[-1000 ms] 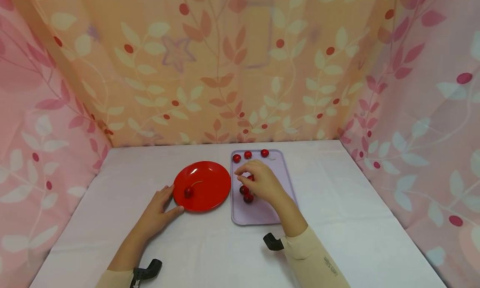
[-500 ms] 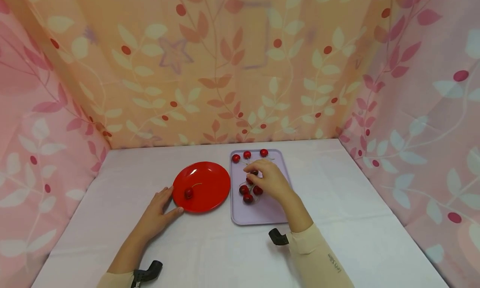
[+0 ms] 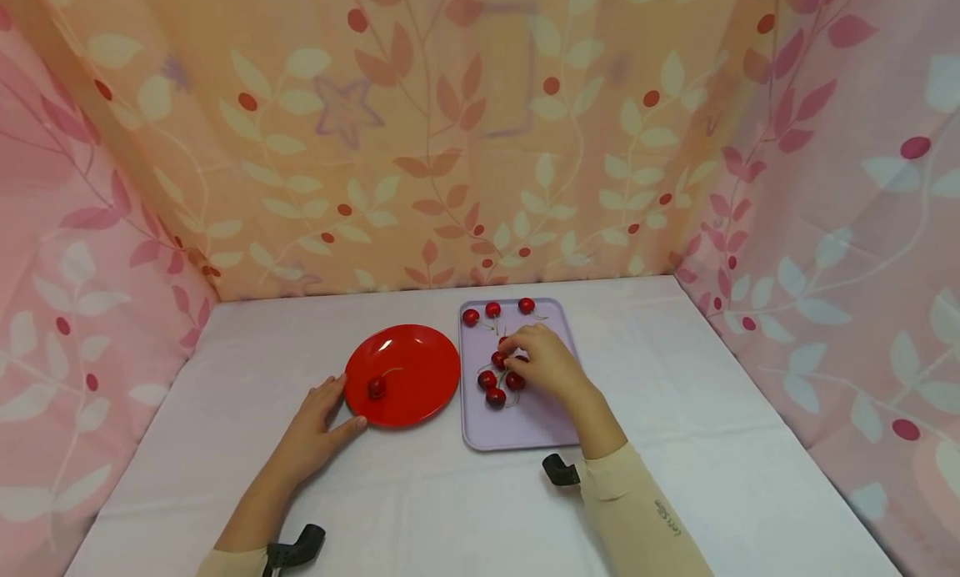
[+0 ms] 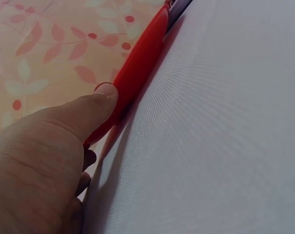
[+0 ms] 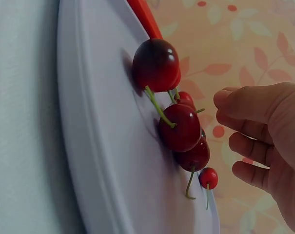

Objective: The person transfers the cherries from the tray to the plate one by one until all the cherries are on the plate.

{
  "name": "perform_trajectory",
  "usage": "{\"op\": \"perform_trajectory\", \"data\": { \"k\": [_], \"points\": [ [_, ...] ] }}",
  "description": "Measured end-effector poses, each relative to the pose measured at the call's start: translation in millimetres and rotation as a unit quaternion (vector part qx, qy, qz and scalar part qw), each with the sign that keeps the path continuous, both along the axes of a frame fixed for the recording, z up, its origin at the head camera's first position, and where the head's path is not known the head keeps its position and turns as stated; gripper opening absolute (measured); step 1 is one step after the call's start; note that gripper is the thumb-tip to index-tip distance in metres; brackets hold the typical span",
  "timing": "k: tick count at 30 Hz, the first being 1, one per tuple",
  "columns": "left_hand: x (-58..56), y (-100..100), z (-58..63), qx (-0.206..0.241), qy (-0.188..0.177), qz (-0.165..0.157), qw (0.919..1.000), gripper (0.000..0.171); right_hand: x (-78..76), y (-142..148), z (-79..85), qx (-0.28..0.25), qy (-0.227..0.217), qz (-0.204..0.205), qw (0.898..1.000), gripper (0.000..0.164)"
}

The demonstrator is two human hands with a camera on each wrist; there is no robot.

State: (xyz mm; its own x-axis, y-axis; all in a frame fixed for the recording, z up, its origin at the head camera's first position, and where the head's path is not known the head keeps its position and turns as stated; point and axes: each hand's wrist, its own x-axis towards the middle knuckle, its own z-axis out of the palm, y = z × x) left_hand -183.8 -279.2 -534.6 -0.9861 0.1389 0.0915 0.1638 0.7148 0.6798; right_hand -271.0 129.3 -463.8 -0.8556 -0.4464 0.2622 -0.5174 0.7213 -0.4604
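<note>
A red plate (image 3: 420, 385) lies on the table with one cherry (image 3: 377, 387) on it. At its left rim rests my left hand (image 3: 317, 434), fingers spread, thumb touching the near edge; the left wrist view shows the thumb (image 4: 101, 100) against the rim. My right hand (image 3: 543, 358) hovers over a lilac tray (image 3: 517, 434), just above a cluster of stemmed cherries (image 3: 496, 397). In the right wrist view its slightly bent fingers (image 5: 252, 148) hold nothing and stand apart from the dark red cherries (image 5: 179, 127). Part of the cluster is hidden behind this hand.
Three more cherries (image 3: 492, 309) lie along the tray's far end. Plate and tray stand almost side by side on a white cloth (image 3: 420, 502). Leaf-patterned curtains (image 3: 442, 143) hang at the back and on both sides.
My right hand has moved to the right over the tray, away from the plate side, uncovering more of the cherry cluster. My left hand stays at the plate's rim.
</note>
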Motion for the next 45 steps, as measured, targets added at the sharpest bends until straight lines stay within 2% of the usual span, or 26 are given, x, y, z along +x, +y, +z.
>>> {"op": "perform_trajectory", "data": {
  "k": [10,19,30,39,45],
  "points": [
    [-1.0,-5,-2.0,-0.005,-0.007,-0.001,1.0,0.095,-2.2,-4,-12.7,0.051,0.025,-0.003,0.998,0.014],
    [-0.3,-5,-3.1,-0.003,-0.006,-0.004,1.0,0.095,-0.3,-6,-16.7,0.075,0.015,-0.02,0.997,0.012],
    [-1.6,-4,-1.4,-0.007,-0.012,-0.002,0.9999,0.096,1.8,-5,-14.2,0.059,0.011,-0.025,0.998,0.007],
    [-2.0,-2,-2.1,-0.005,-0.013,0.001,0.9999,0.096,-0.7,-3,-12.2,0.053,0.035,-0.006,0.998,0.005],
    [-0.4,-1,-1.9,-0.001,-0.017,0.004,0.9998,0.096,0.2,-3,-6.8,0.05,0.039,-0.008,0.998,0.004]
  ]
}}
